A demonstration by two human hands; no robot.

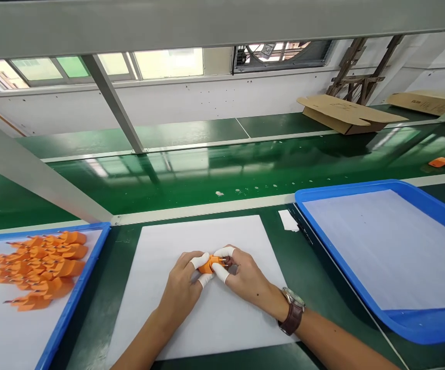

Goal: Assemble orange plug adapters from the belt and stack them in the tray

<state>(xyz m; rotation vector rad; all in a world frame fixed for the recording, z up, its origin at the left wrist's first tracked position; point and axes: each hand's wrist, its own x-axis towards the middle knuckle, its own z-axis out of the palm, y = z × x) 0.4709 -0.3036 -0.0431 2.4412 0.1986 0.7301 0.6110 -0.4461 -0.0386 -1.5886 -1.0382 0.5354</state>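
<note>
An orange plug [207,266] with metal pins at its right end is held between both hands, over a white sheet [183,329]. My left hand [183,280] pinches its left end between thumb and forefinger. From the other side, the thumb and forefinger of my right hand [241,272] close on the plug near its pins. White finger covers are on the thumb and forefinger of each hand. My fingertips hide part of the plug.
On the left, a blue-rimmed tray [91,257] holds several orange plugs [40,264] in rows. A blue tray [338,262] lined with white paper stands on the right. Beyond a pale rail lie a green conveyor belt [191,180], another orange piece [444,162] and a flattened cardboard box [349,110].
</note>
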